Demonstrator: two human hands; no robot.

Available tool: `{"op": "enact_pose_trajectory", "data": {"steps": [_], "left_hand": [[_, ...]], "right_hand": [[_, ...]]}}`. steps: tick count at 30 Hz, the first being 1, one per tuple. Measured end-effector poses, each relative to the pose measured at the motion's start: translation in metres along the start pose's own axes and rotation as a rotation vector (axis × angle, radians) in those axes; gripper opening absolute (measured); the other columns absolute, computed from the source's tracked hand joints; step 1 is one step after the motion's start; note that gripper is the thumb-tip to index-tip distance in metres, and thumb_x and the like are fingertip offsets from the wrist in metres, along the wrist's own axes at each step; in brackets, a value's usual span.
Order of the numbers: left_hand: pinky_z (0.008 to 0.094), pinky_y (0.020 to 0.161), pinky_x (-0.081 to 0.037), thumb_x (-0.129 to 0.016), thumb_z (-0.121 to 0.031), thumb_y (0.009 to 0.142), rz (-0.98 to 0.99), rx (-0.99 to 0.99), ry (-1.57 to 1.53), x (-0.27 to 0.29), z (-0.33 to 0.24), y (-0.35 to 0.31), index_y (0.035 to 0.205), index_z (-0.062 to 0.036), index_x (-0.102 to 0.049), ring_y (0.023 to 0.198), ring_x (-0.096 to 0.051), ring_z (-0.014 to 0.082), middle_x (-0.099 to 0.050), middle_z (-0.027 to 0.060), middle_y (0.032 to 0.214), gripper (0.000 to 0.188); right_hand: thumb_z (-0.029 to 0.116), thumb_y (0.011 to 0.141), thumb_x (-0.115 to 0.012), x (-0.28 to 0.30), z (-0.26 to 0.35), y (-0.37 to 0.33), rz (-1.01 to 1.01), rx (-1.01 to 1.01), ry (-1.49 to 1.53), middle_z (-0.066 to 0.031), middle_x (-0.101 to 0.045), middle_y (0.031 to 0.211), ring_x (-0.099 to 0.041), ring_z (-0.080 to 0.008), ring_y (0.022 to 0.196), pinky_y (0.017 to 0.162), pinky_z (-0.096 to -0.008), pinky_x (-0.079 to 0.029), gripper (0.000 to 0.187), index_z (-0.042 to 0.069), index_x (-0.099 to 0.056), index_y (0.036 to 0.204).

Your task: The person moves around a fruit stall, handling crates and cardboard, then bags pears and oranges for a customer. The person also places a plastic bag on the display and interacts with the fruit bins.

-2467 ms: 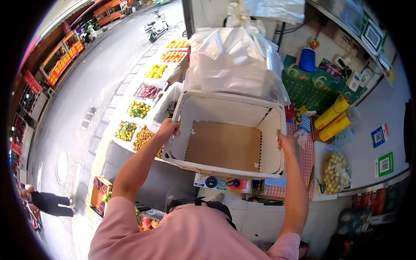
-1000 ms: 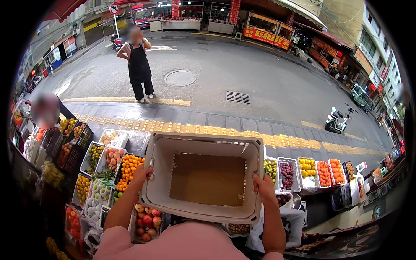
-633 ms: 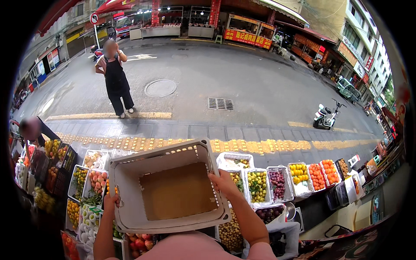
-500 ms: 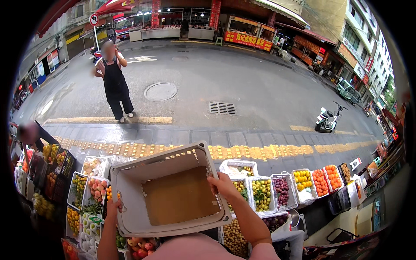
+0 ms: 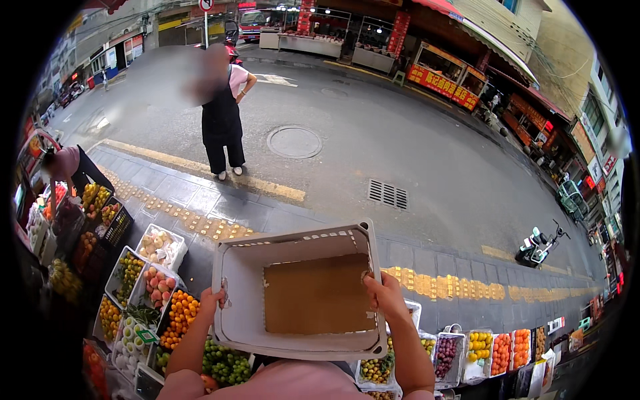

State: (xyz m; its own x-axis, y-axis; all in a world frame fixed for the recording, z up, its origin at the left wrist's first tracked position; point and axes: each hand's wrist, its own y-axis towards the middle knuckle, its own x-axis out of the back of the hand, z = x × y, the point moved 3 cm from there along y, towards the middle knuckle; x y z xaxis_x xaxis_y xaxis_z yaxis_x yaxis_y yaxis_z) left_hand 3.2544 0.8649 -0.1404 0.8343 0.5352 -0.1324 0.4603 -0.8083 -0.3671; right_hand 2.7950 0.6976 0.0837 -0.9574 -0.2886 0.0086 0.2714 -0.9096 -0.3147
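- Largest is the grey road (image 5: 427, 150), curving across the upper half of the view.
- Along its far side stands a food stall (image 5: 453, 60) with a red banner beneath its counter windows.
- A paved walkway (image 5: 170, 187) borders the near side, marked by a bumpy yellow strip (image 5: 443, 287).
- At the road's edge, a standing person (image 5: 222, 127) in a dark apron has one arm bent at the hip; a second person (image 5: 65, 163), in a pink top, is near the fruit at far left.
- A white-and-dark scooter (image 5: 539, 247) is parked at right.
- A round manhole cover (image 5: 294, 143) lies in the road.
- The pale grey plastic crate (image 5: 241, 287) is held in front of the wearer's body, tilted, its mouth facing the wearer and a brown sheet (image 5: 317, 293) covering its bottom.
- Smaller boxes flank it: peaches (image 5: 159, 287) and small orange fruit (image 5: 180, 320) at left, purple fruit (image 5: 447, 357) at right.
- The left hand (image 5: 212, 303) grips the crate's left side.
- The right hand (image 5: 387, 293) grasps its right side, fingers curled at the rim.
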Motion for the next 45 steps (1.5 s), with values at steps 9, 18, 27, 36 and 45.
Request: {"op": "enact_pose_trajectory", "data": {"steps": [9, 18, 27, 36, 45], "left_hand": [[0.0278, 0.053, -0.042, -0.061, -0.011, 0.090, -0.131, -0.054, 0.009, -0.080, -0.032, 0.133, 0.080, -0.0039, -0.060, 0.055, -0.051, 0.0128, -0.055, 0.0026, 0.065, 0.013], [0.0266, 0.053, -0.042, -0.062, -0.014, 0.092, -0.352, -0.051, -0.088, -0.126, -0.062, 0.228, 0.080, -0.0030, -0.061, 0.056, -0.052, 0.0119, -0.056, 0.0018, 0.066, 0.016], [0.0265, 0.054, -0.044, -0.063, -0.016, 0.092, -0.475, -0.062, -0.099, -0.120, -0.062, 0.405, 0.077, -0.0039, -0.059, 0.055, -0.053, 0.0106, -0.056, 0.0012, 0.065, 0.020], [0.0408, 0.090, -0.050, -0.065, -0.007, 0.082, -1.141, -0.205, 0.822, -0.176, -0.115, 0.554, 0.120, -0.0028, -0.058, 0.107, -0.059, 0.0337, -0.059, 0.0159, 0.120, 0.040], [0.0438, 0.103, -0.045, -0.064, -0.007, 0.078, -0.478, -0.473, 0.782, -0.295, -0.225, 0.751, 0.131, -0.0008, -0.051, 0.120, -0.053, 0.0377, -0.053, 0.0195, 0.131, 0.055]], "right_hand": [[0.015, 0.092, -0.063, 0.037, 0.049, 0.212, 0.142, 0.063, 0.025, 0.0011, -0.048, 0.060, -0.043, -0.0082, 0.043, 0.042, -0.0249, -0.034, 0.015, 0.003, -0.054, 0.092], [0.014, 0.093, -0.061, 0.012, 0.138, 0.402, 0.382, 0.122, -0.038, 0.0001, -0.049, 0.059, -0.043, -0.0081, 0.040, 0.039, -0.0249, -0.033, 0.018, -0.001, -0.057, 0.103], [0.012, 0.094, -0.059, -0.084, 0.195, 0.587, 0.525, 0.081, -0.095, 0.0004, -0.050, 0.059, -0.044, -0.0076, 0.043, 0.041, -0.0233, -0.033, 0.019, -0.002, -0.057, 0.107], [0.010, 0.094, -0.059, -0.178, 0.264, 0.715, 0.611, 0.120, -0.269, 0.0007, -0.052, 0.069, -0.045, -0.0051, 0.049, 0.045, -0.0211, -0.036, 0.027, -0.005, -0.056, 0.115], [0.006, 0.093, -0.059, -0.252, 0.297, 0.840, 0.761, 0.181, -0.386, 0.0028, -0.051, 0.072, -0.044, -0.0037, 0.053, 0.047, -0.0204, -0.036, 0.026, -0.004, -0.057, 0.117]]}}
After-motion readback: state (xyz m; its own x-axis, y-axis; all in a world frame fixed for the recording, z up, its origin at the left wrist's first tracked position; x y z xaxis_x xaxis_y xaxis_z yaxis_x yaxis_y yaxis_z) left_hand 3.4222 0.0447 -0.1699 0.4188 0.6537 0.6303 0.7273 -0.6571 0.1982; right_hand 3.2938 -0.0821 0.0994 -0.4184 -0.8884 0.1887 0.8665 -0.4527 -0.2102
